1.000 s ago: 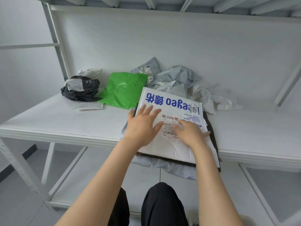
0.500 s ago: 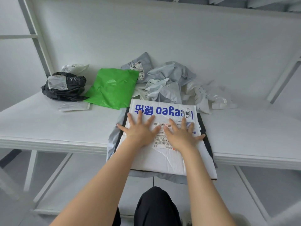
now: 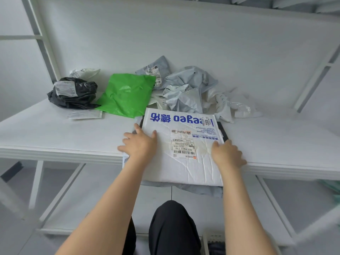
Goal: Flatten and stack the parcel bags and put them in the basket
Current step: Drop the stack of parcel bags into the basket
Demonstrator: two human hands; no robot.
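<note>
White surface (image 3: 55, 133), centre frame: left grip (image 3: 138, 144) lies spread flat on the left edge of the white parcel bag (image 3: 184, 170); right grip (image 3: 228, 153) curls over its right edge.

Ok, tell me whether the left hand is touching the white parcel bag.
Touching. In the head view the left hand lies flat on the white parcel bag, thumb over its left edge.

Bare desk (image 3: 46, 133) lies open left of the flat white bag (image 3: 184, 168) and again to its right, as far as the wall (image 3: 202, 34). Behind the white bag the way is crowded: a green bag (image 3: 127, 94) just beside its far-left corner, crumpled grey bags (image 3: 185, 89) close behind its far edge, a black bag (image 3: 73, 94) further left, near the frame post (image 3: 46, 52).
</note>
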